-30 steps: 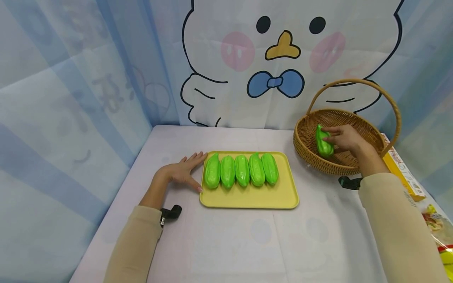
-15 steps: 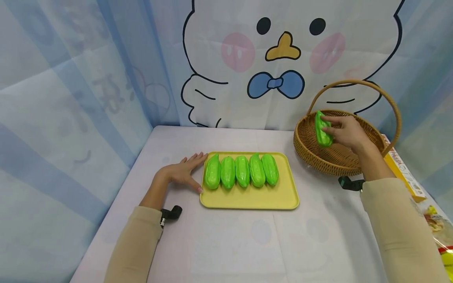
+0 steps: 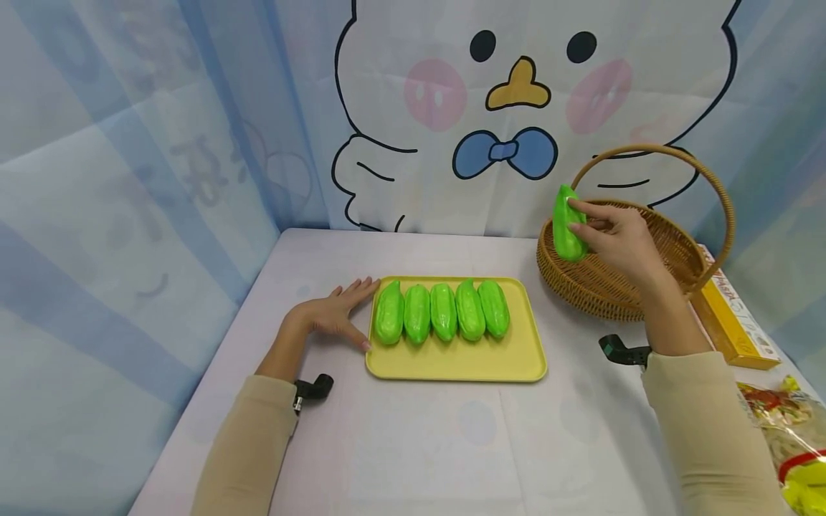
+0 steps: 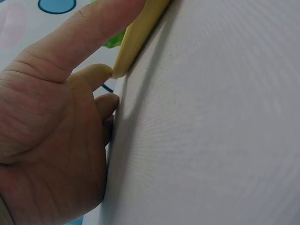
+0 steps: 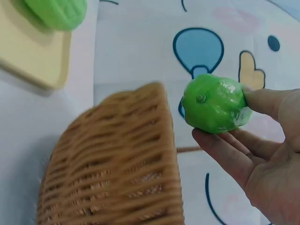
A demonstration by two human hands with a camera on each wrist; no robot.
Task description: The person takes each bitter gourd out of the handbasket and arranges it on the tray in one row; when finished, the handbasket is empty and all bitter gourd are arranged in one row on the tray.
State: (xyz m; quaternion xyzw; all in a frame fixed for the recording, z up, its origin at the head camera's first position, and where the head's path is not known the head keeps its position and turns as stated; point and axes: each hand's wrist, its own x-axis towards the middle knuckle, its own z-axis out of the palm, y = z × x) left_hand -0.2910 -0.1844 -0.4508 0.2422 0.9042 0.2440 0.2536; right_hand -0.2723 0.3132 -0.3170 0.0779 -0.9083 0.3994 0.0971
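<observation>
My right hand (image 3: 622, 240) pinches a glossy green ribbed vegetable (image 3: 568, 224) between thumb and fingers, over the left rim of the wicker basket (image 3: 561, 283). In the right wrist view a small stem stub shows on the blunt end of the vegetable (image 5: 213, 105). On the yellow tray (image 3: 454, 365) several similar green vegetables (image 3: 443, 312) stand side by side in a row along its left and middle. My left hand (image 3: 332, 312) lies spread at the tray's left edge, with thumb and fingertips at the rim. The left wrist view shows its palm (image 4: 51, 122) beside the tray edge.
The basket's tall arched handle (image 3: 713, 183) rises on the right. Behind my right forearm lie a yellow box (image 3: 738, 315) and a clear packet (image 3: 787, 423). A printed curtain (image 3: 503, 201) hangs at the table's back edge.
My right hand has lifted the green vegetable from inside the basket, up and left to its left rim. My left hand and the tray have stayed in place.
</observation>
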